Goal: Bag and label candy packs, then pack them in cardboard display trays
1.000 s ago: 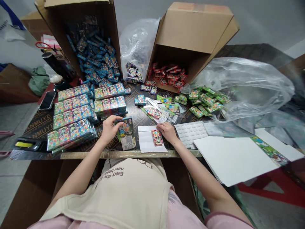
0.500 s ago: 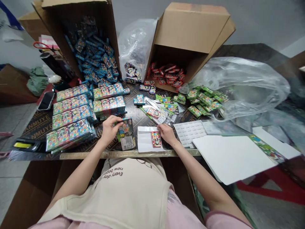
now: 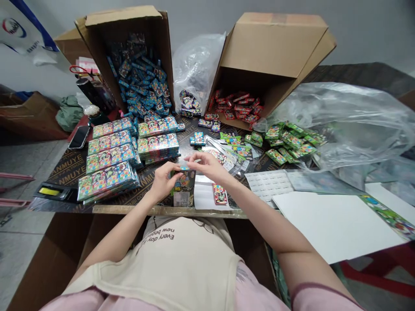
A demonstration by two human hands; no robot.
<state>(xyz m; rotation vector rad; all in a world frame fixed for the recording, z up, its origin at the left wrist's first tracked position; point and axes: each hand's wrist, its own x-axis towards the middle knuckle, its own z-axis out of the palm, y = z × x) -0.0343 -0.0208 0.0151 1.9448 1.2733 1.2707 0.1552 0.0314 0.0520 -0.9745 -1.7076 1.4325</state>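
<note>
Left hand pinches a dark packet near its corner; right hand is at its top edge, grip unclear. Alongside, a red box lies on white paper.

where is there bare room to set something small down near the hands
A narrow strip of dark tabletop lies free between the stacked packs and the left hand. The large white sheet at right has a broad bare face. Crowded: the middle beyond the right hand, with clear sleeves, blue boxes and loose green packs.
</note>
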